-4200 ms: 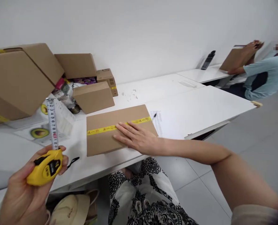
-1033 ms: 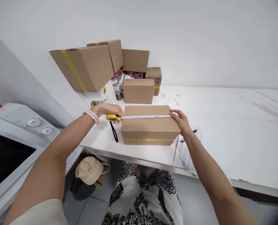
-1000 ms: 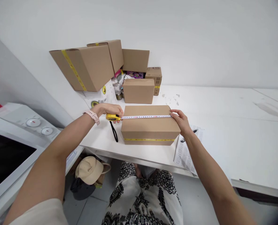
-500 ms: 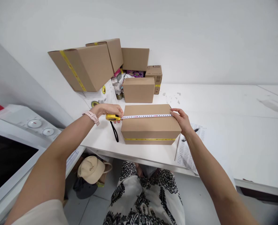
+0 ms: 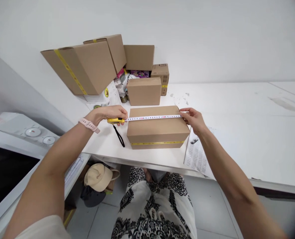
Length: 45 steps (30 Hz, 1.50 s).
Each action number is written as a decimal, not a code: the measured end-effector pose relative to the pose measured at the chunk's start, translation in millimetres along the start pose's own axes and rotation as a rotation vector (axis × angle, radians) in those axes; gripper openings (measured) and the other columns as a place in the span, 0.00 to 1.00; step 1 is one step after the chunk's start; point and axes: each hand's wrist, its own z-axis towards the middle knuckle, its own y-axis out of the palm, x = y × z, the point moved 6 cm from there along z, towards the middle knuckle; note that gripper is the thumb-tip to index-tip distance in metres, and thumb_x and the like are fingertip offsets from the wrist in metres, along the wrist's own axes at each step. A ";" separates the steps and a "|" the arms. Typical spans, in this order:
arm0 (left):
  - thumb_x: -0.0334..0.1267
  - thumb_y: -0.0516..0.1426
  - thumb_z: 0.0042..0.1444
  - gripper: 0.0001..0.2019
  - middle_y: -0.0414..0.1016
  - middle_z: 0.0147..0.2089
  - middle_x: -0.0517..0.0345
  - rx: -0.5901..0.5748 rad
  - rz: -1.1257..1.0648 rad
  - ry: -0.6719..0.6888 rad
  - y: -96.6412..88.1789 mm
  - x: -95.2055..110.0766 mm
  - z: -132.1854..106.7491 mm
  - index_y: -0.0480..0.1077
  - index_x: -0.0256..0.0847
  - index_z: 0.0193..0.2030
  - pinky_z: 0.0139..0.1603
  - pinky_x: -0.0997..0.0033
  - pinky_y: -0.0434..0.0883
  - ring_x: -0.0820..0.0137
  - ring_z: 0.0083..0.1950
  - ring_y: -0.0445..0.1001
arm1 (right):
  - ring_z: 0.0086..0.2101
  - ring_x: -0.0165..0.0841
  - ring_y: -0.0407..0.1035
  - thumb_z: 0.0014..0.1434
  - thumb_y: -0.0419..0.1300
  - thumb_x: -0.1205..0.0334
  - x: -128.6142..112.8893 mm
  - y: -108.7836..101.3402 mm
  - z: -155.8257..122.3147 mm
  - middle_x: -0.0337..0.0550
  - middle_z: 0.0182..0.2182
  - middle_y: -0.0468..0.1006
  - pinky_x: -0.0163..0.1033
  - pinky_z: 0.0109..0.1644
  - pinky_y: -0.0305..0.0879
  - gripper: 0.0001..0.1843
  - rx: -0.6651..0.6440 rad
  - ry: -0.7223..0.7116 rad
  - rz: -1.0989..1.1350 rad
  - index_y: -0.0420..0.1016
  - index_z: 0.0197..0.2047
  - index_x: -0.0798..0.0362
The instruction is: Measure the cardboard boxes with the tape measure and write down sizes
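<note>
A closed brown cardboard box [image 5: 157,127] with yellow tape along its front side sits on the white table in front of me. Across its top runs the pulled-out white blade of a yellow tape measure [image 5: 115,120]. My left hand [image 5: 116,114] is closed round the tape measure's case, just past the box's left edge, and a black wrist strap [image 5: 119,136] hangs from it onto the table. At the box's right edge my right hand [image 5: 192,120] pinches the blade's end between thumb and fingers.
Paper sheets [image 5: 197,157] with a pen [image 5: 194,141] lie right of the box. Behind stand a smaller carton [image 5: 144,93] and a stacked large box [image 5: 85,68]. A white microwave [image 5: 15,156] is at the left. Caps [image 5: 97,177] lie below the table edge.
The view has shifted a little, so the table things appear slightly higher and to the left. My left hand with the case has drawn slightly away from the box's left edge; the blade stays stretched.
</note>
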 end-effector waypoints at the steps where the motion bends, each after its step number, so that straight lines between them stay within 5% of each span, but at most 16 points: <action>1: 0.35 0.61 0.47 0.05 0.74 0.25 0.56 0.022 0.018 0.032 -1.8 7.6 -12.0 0.71 0.39 0.24 0.25 0.76 0.67 0.71 0.27 0.73 | 0.21 0.26 0.57 0.45 0.72 0.54 -16.4 -4.1 -4.7 0.33 0.20 0.66 0.34 0.24 0.52 0.16 0.013 -0.063 -0.018 0.79 0.36 0.51; 5: 0.42 0.61 0.55 0.09 0.75 0.27 0.56 0.068 0.048 0.147 22.0 17.8 -63.3 0.74 0.40 0.27 0.28 0.76 0.67 0.70 0.29 0.74 | 0.21 0.25 0.52 0.52 0.68 0.60 -91.9 -22.1 -49.5 0.33 0.20 0.62 0.35 0.23 0.46 0.05 0.093 -0.347 0.042 0.81 0.35 0.48; 8: 0.47 0.60 0.57 0.11 0.77 0.30 0.56 -0.025 -0.177 0.175 94.6 -4.9 -84.4 0.76 0.43 0.32 0.33 0.72 0.71 0.69 0.31 0.75 | 0.21 0.25 0.53 0.55 0.68 0.64 -122.8 -31.1 -94.6 0.33 0.20 0.63 0.36 0.24 0.46 0.03 0.124 -0.510 0.100 0.82 0.35 0.46; 10: 0.48 0.60 0.59 0.12 0.78 0.31 0.54 -0.125 -0.358 0.166 160.5 -27.2 -86.4 0.75 0.43 0.32 0.33 0.70 0.73 0.68 0.31 0.77 | 0.22 0.25 0.56 0.56 0.69 0.63 -120.0 -31.3 -116.1 0.34 0.21 0.66 0.36 0.24 0.50 0.03 0.095 -0.514 0.084 0.83 0.35 0.45; 12: 0.49 0.60 0.59 0.13 0.78 0.30 0.53 -0.101 -0.510 0.159 215.3 -48.5 -80.8 0.74 0.44 0.31 0.32 0.70 0.72 0.68 0.31 0.77 | 0.23 0.26 0.57 0.56 0.70 0.60 -105.6 -27.8 -127.4 0.35 0.21 0.67 0.36 0.24 0.54 0.02 0.043 -0.458 0.043 0.83 0.35 0.45; 15: 0.52 0.60 0.59 0.15 0.78 0.30 0.52 0.090 -0.611 0.176 255.5 -67.9 -72.2 0.75 0.45 0.29 0.35 0.68 0.72 0.66 0.32 0.77 | 0.22 0.27 0.56 0.56 0.70 0.55 -87.2 -22.3 -132.0 0.35 0.21 0.65 0.36 0.22 0.54 0.06 -0.010 -0.396 0.017 0.82 0.36 0.46; 18: 0.54 0.60 0.58 0.16 0.77 0.29 0.53 0.295 -0.584 0.172 248.3 -74.0 -75.1 0.77 0.46 0.28 0.34 0.68 0.71 0.65 0.32 0.76 | 0.21 0.27 0.56 0.57 0.68 0.51 -87.4 -16.7 -132.6 0.35 0.21 0.65 0.36 0.22 0.54 0.09 -0.037 -0.419 0.017 0.82 0.39 0.46; 22: 0.54 0.61 0.56 0.14 0.78 0.32 0.55 0.427 -0.700 0.136 216.8 -79.7 -80.9 0.76 0.48 0.30 0.38 0.68 0.73 0.65 0.34 0.77 | 0.23 0.28 0.58 0.60 0.66 0.51 -87.3 -10.8 -128.2 0.35 0.22 0.66 0.37 0.26 0.57 0.09 0.011 -0.437 -0.055 0.81 0.40 0.46; 25: 0.58 0.64 0.51 0.17 0.79 0.37 0.55 0.512 -0.899 0.072 214.2 -78.7 -78.6 0.72 0.47 0.30 0.37 0.67 0.74 0.65 0.35 0.79 | 0.28 0.30 0.65 0.61 0.64 0.52 -69.6 -8.6 -114.4 0.39 0.28 0.74 0.39 0.32 0.63 0.09 0.057 -0.375 -0.182 0.81 0.40 0.47; 29: 0.62 0.69 0.37 0.25 0.78 0.45 0.52 0.331 -1.185 -0.026 258.6 -50.3 -65.2 0.69 0.45 0.29 0.30 0.66 0.73 0.66 0.30 0.79 | 0.42 0.37 0.72 0.63 0.60 0.52 -60.1 3.1 -93.3 0.44 0.43 0.80 0.45 0.44 0.69 0.12 0.014 -0.432 -0.315 0.80 0.44 0.47; 33: 0.61 0.71 0.36 0.26 0.76 0.39 0.53 0.151 -1.328 -0.010 289.4 -11.6 -53.3 0.71 0.44 0.30 0.32 0.64 0.75 0.66 0.27 0.79 | 0.56 0.41 0.68 0.68 0.56 0.50 -87.7 39.2 -79.2 0.44 0.55 0.77 0.51 0.58 0.67 0.18 -0.200 -0.679 -0.363 0.75 0.57 0.42; 38: 0.52 0.72 0.35 0.23 0.75 0.36 0.56 0.103 -1.435 -0.032 280.3 12.8 -41.5 0.71 0.42 0.31 0.32 0.63 0.76 0.66 0.27 0.78 | 0.61 0.43 0.64 0.68 0.55 0.44 -95.5 89.7 -45.6 0.45 0.65 0.67 0.55 0.62 0.65 0.28 -0.446 -0.685 -0.408 0.65 0.68 0.39; 45: 0.41 0.67 0.46 0.15 0.79 0.35 0.55 0.228 -1.522 0.007 258.7 27.2 -35.2 0.63 0.40 0.29 0.27 0.68 0.73 0.69 0.23 0.76 | 0.52 0.41 0.71 0.67 0.55 0.47 -74.1 112.4 -0.9 0.51 0.62 0.70 0.53 0.60 0.68 0.30 -0.373 -0.469 -0.290 0.63 0.70 0.44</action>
